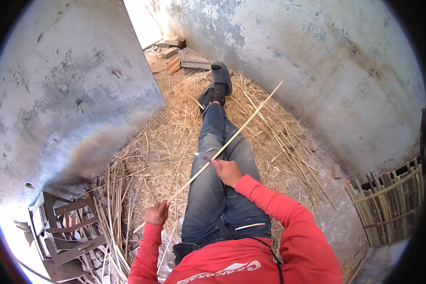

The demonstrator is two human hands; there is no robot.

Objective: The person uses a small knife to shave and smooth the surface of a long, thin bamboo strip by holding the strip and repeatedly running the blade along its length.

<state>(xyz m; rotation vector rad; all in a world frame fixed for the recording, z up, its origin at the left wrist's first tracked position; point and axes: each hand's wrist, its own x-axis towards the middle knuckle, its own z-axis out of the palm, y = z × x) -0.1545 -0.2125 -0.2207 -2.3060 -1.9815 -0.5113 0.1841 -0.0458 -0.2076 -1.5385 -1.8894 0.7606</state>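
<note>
A long pale bamboo strip [241, 128] slants across my thighs, from beside my left hip up to the far right. My left hand [157, 213] is closed around its lower part, near my left thigh. Over the strip's middle, my right hand [228, 173] is closed on a small knife [203, 157], whose short, shiny blade points up and left. Blade and strip cross right by the fingers; whether the edge is cutting in cannot be made out. The knife's handle is hidden in my fist. A short pale sliver [251, 226] lies on my lap.
Dry shavings [170, 132] cover the floor around my outstretched legs. Long strips lie in a bundle [116, 208] at left and loosely [288, 146] at right. A metal frame [73, 232] stands far left, a slatted bamboo basket [388, 203] far right. Broken bricks [173, 52] lie beyond my feet.
</note>
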